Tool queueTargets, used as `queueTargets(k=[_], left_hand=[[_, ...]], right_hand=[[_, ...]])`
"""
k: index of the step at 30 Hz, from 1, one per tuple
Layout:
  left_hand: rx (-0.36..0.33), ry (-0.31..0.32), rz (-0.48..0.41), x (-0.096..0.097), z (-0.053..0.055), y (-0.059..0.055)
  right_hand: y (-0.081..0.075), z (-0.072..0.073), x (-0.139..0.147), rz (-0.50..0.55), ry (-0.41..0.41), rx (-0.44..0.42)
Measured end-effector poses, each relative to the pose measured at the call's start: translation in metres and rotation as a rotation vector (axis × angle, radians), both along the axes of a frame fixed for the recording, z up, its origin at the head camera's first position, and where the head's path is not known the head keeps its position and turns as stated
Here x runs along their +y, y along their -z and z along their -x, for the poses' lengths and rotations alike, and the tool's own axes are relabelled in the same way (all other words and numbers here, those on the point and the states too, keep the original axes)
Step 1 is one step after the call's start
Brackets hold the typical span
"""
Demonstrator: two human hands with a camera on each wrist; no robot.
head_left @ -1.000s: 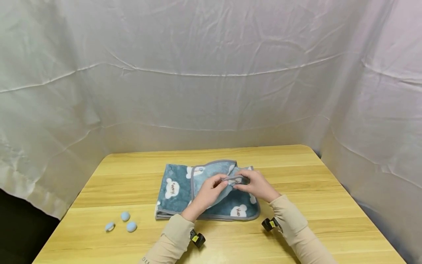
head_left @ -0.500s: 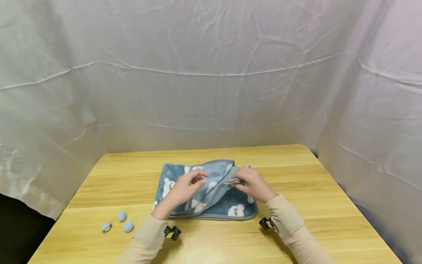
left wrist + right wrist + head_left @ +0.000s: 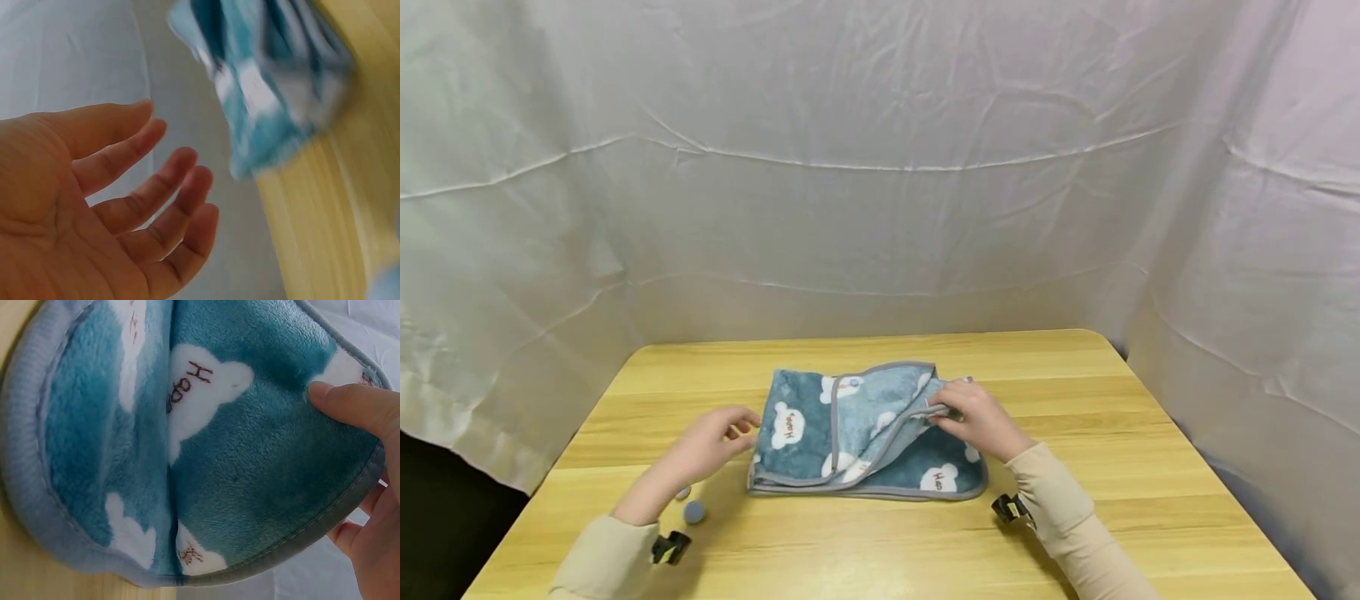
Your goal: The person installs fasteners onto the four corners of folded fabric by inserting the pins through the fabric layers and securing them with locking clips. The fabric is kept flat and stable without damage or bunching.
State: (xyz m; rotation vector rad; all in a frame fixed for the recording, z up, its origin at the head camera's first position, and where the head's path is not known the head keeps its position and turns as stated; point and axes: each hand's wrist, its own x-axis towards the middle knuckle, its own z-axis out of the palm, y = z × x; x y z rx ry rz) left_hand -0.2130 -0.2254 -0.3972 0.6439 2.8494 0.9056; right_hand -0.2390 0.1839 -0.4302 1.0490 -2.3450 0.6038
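A folded teal fleece blanket (image 3: 801, 458) with white bear heads and grey edging lies in the middle of the table. My right hand (image 3: 977, 417) pinches a lifted corner of its top layer; the right wrist view shows the thumb (image 3: 340, 403) on the fleece and the other fingers behind the edge. My left hand (image 3: 711, 446), fingers loosely bent and holding nothing, hovers by the blanket's left side. Below the left forearm sit a round light-blue piece (image 3: 694, 512) and a second one (image 3: 682, 492), partly covered by the arm. A small blue dot (image 3: 853, 382) shows on the blanket's upper layer.
The wooden table (image 3: 865, 550) has rounded far corners. Pale cloth curtains (image 3: 880, 225) hang behind it and along both sides. A black wrist camera (image 3: 670, 547) is strapped under the left sleeve, and another camera (image 3: 1009, 507) under the right.
My left hand has let go of the blanket's edge and moved left, past the blanket's side. My right hand stays at the corner. The left arm now hides one of the blue pieces.
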Motion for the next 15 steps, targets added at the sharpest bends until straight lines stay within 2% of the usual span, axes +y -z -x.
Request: queueTargets(k=[4, 8, 11, 15], left_hand=[[-0.016, -0.039, 0.085, -0.027, -0.005, 0.003], [-0.064, -0.086, 0.156, -0.046, -0.01, 0.011], [-0.12, -0.115, 0.2, -0.056, -0.013, 0.017], [-0.163, -0.137, 0.219, -0.061, -0.015, 0.026]], right_hand=[[0.0, 0.0, 0.001, -0.011, 0.005, 0.0], [0.0, 0.0, 0.001, -0.006, 0.005, -0.005], [-0.001, -0.001, 0.001, -0.002, 0.0, -0.01], [-0.002, 0.0, 0.001, -0.015, 0.005, -0.017]])
